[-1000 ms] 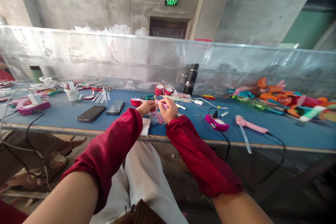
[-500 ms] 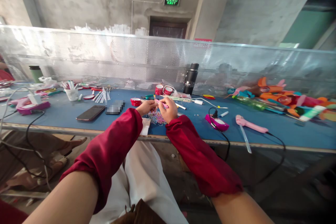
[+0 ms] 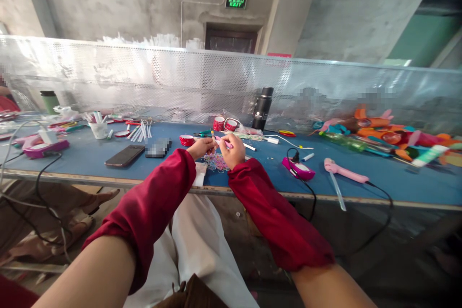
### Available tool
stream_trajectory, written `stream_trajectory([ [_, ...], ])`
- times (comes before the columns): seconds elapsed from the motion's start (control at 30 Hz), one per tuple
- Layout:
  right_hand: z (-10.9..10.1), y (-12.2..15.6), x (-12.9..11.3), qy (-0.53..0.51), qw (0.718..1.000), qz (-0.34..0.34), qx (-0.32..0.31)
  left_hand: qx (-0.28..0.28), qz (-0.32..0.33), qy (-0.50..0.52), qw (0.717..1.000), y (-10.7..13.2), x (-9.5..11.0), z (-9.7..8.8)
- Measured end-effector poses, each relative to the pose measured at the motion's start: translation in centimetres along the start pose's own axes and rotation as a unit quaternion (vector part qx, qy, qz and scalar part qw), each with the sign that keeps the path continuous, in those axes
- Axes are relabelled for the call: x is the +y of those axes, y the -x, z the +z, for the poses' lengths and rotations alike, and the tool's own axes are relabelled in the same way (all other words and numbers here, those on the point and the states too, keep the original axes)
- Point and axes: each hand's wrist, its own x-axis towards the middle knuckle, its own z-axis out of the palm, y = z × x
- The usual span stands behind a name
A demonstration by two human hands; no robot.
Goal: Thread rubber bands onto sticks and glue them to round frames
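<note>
Both my hands meet over the blue table [image 3: 252, 173], above a small heap of coloured rubber bands [image 3: 215, 162]. My left hand [image 3: 202, 147] is closed in a pinch on something small that I cannot make out. My right hand [image 3: 233, 150] is closed around a thin pink stick [image 3: 224, 143], whose tip points left toward the left fingers. Dark red sleeves cover both forearms. A red tape roll [image 3: 186, 140] lies just left of my left hand.
A black phone [image 3: 124, 155] lies to the left, a black flask [image 3: 262, 108] stands behind my hands. A pink glue gun [image 3: 344, 172] and a magenta device [image 3: 298, 168] with black cables lie to the right. Orange and pink toy parts [image 3: 382, 132] pile up far right. A perforated metal screen [image 3: 231, 82] backs the table.
My right hand has shifted slightly and the pink stick has tilted a little. Everything else stays where it was.
</note>
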Motion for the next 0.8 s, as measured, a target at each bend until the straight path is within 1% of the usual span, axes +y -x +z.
stream_trajectory([
  [0.1,0.0,0.0,-0.1,-0.007,1.000,-0.003,-0.018,0.003,0.003,0.005,1.000,0.1,0.2,0.1],
  [0.23,-0.1,0.0,-0.2,0.003,1.000,0.008,-0.019,0.004,-0.003,0.005,1.000,0.2,0.4,0.1],
  [0.37,0.0,0.0,-0.2,0.000,1.000,0.000,-0.020,0.008,0.002,0.013,1.000,0.2,0.4,0.2],
  [0.5,-0.2,-0.1,0.3,0.018,1.000,0.019,0.016,0.009,-0.008,0.017,1.000,0.3,0.7,0.2],
  [0.57,-0.4,-0.2,0.6,0.006,0.999,0.033,0.034,0.013,-0.010,0.015,1.000,0.4,0.9,0.2],
  [0.8,-1.4,-0.3,1.2,-0.048,0.996,0.059,0.040,0.045,-0.014,0.033,0.998,0.3,1.2,0.3],
])
